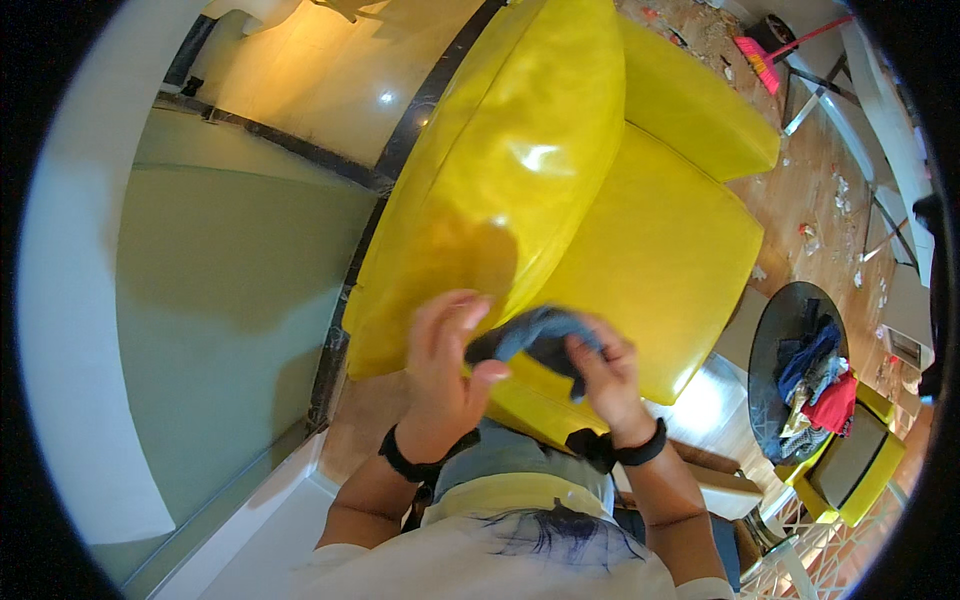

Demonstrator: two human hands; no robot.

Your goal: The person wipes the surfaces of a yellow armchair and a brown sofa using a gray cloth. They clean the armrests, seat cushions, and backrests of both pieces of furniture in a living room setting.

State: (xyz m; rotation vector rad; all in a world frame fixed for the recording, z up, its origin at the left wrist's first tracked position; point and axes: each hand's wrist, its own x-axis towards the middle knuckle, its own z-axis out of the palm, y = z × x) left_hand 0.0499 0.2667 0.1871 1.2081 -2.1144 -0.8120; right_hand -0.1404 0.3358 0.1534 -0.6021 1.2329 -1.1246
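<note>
A small dark grey-blue cloth [544, 330] is bunched in front of me, over the near end of a glossy yellow sofa [637, 247]. Its right part is pinched between the thumb and fingers of my right hand [609, 371]. My left hand [448, 364] is beside the cloth's left end, with thumb and fingers spread apart; it does not appear to grip it. Both wrists wear black bands. Part of the cloth is blurred, so its exact kind is unclear.
At the right, a dark oval table [765, 390] bears a pile of clothes [814, 382]. Beyond it is a yellow chair [889, 457]. Litter lies on the wooden floor [817, 202] near a pink broom [759, 64]. A glass panel [240, 247] stands left of the sofa.
</note>
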